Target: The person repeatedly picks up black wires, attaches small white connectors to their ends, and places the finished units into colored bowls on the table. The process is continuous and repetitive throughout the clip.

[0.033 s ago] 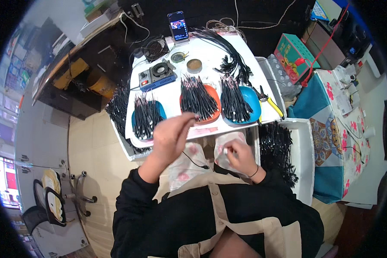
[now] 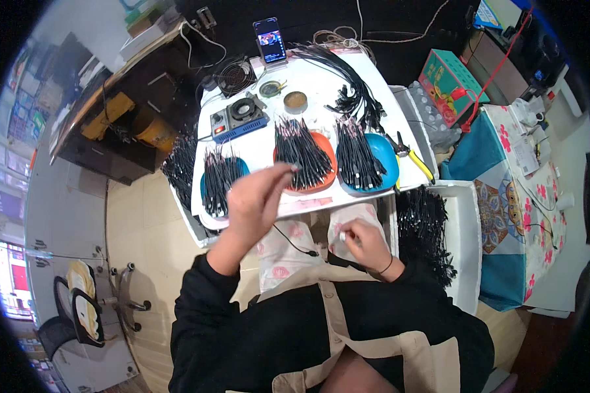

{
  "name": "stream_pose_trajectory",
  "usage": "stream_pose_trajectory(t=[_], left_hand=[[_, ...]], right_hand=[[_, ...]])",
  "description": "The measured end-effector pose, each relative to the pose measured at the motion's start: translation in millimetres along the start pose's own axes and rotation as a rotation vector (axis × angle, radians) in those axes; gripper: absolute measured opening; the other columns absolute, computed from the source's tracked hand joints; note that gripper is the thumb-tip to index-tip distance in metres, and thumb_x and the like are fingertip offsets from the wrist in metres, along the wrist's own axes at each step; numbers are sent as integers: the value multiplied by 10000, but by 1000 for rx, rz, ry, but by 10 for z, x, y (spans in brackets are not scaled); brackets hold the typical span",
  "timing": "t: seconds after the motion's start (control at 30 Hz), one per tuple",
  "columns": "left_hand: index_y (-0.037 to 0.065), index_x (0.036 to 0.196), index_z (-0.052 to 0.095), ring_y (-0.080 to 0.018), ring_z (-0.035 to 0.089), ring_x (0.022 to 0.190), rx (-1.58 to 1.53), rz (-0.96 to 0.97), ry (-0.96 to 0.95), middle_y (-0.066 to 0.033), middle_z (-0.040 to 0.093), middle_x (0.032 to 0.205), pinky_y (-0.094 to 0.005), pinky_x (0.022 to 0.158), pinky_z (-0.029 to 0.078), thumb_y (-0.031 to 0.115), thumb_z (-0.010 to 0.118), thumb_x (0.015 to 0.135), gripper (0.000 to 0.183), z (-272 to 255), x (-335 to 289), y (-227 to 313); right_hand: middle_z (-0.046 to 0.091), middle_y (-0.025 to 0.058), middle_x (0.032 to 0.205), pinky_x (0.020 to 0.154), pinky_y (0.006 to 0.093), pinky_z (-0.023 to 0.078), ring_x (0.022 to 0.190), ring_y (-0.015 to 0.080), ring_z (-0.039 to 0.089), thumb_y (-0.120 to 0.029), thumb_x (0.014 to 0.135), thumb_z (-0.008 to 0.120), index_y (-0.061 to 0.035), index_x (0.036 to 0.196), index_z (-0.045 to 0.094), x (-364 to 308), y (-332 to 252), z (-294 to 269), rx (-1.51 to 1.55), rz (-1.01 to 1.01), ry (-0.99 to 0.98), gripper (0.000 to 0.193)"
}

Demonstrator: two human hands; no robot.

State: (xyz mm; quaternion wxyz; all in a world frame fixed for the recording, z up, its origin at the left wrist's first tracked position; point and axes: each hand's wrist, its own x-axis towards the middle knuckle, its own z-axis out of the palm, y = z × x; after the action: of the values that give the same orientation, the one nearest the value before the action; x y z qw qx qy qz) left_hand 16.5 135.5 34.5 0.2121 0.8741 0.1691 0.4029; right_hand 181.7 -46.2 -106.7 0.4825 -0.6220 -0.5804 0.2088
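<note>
My left hand (image 2: 250, 200) is raised at the table's near edge, beside the orange tray (image 2: 334, 160). Its fingers are drawn together in a pinch. A thin black cable (image 2: 294, 245) runs out from under this hand, and its plug end hangs over my lap; the hand hides the other end. My right hand (image 2: 368, 245) is closed above my right thigh, with a small white thing (image 2: 342, 236) at the fingertips, too small to name. Bundles of short black cables (image 2: 301, 154) with bared ends fill the orange tray and the blue tray (image 2: 389, 164) right of it.
Another blue tray (image 2: 244, 168) with cables lies at left. Behind stand a blue heating device (image 2: 239, 118), a round tin (image 2: 295, 101), a small fan (image 2: 237, 75) and a phone (image 2: 270, 40). Yellow-handled pliers (image 2: 414, 160) lie at right. White boxes (image 2: 465, 242) with cables flank the table.
My left hand has shifted slightly left and up from the tray's front. My right hand has turned a little, and the white thing at its fingertips shows more clearly.
</note>
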Motion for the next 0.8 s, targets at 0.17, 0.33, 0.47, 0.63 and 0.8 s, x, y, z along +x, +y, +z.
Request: stream_pose_trajectory(t=[0.17,0.33,0.47,0.63,0.8], left_hand=[[0,992,654,-231,669,699,43,-45,-96,-148,668,788,-297,623,510,-1,612,847,151,279,839,-733],[9,963,649,-314,666,722,173,-13,-283,-172,665,798,-360,649,516,46,613,850,125,815,1279,-1491],[20,960,630,-357,650,780,393,-44,-460,-180,659,852,-403,680,517,52,601,836,131,1073,1351,-1913],[39,964,638,-365,641,784,456,-32,-539,-179,645,852,-423,700,514,42,581,822,153,1191,1399,-2174],[32,961,653,-371,634,818,464,-48,-548,-167,629,910,-427,726,512,30,564,814,171,1246,1398,-2217]], right_hand=[[553,99,698,572,399,450,656,298,566,-118,768,637,-75,840,619,-57,432,115,-241,-132,-42,86],[584,81,705,550,382,479,640,278,593,-110,743,658,-83,852,626,51,563,73,-222,-54,-8,117],[626,82,737,548,341,510,641,241,619,-81,725,673,-70,879,617,123,641,56,-241,-146,9,165],[632,87,736,551,327,518,638,219,627,-82,730,675,-65,868,616,173,712,57,-219,-199,26,151],[644,67,746,551,311,515,639,194,627,-101,738,677,-77,848,611,198,738,51,-243,-215,-37,131]])
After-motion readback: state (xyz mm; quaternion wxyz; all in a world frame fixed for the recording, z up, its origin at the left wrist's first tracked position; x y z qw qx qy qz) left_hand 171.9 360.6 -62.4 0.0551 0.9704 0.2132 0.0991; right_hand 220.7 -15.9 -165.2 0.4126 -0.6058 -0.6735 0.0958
